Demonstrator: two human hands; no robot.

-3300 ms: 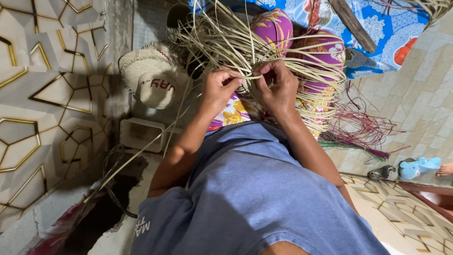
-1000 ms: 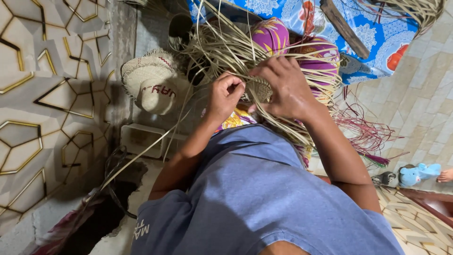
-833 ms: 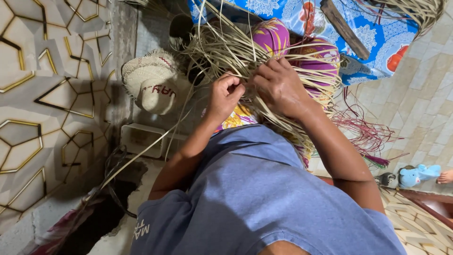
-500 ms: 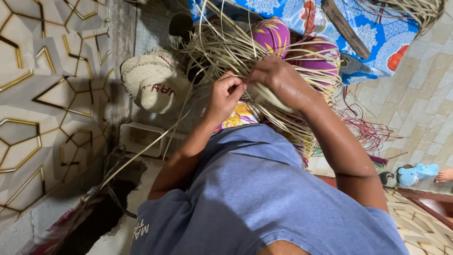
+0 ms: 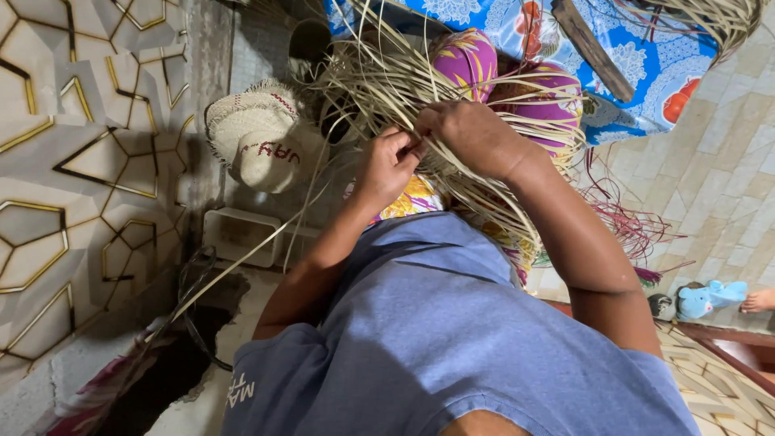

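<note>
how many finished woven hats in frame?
1. A pale woven straw hat with a fringed brim lies left of the hands, by the patterned wall. The left hand and right hand work loose pale straw strands, which may hide others.

A wall (image 5: 73,186) of pale tiles with raised geometric shapes edged in gold lines fills the left side; at its foot runs a rough grey concrete strip (image 5: 73,363), beside a dark hollow in the floor (image 5: 169,371); a woven straw hat (image 5: 262,137) with red trim sits against the wall's corner, above a white plastic crate (image 5: 242,236); the floor (image 5: 718,178) on the right is laid with beige rectangular tiles; a blue floral cloth (image 5: 646,73) lies across the top; a small blue toy (image 5: 710,299) rests near a reddish-brown wooden edge (image 5: 739,347); the light is soft and even.
</note>
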